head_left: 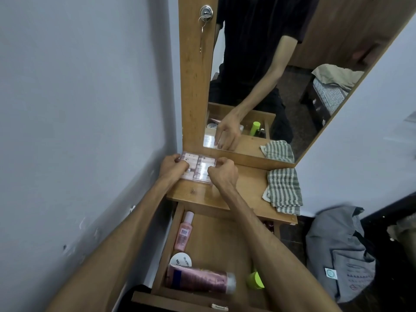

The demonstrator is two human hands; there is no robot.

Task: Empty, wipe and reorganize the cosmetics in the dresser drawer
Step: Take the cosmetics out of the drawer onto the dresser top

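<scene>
A flat pink makeup palette [199, 168] lies on the dresser top [245, 188] at its back left corner, against the mirror frame. My left hand [172, 164] grips its left end and my right hand [224, 173] grips its right end. Below, the wooden drawer [211, 239] stands pulled out. Inside it lie a small pink bottle [184, 233], a round white jar [181, 260], a large pink glittery bottle [200, 279] on its side and a green-capped item [254, 280], partly hidden by my right forearm.
A folded striped grey-and-white cloth [284, 191] rests on the right part of the dresser top. The mirror [270, 86] rises behind it. A grey wall is close on the left. A grey bag [340, 253] sits on the floor to the right.
</scene>
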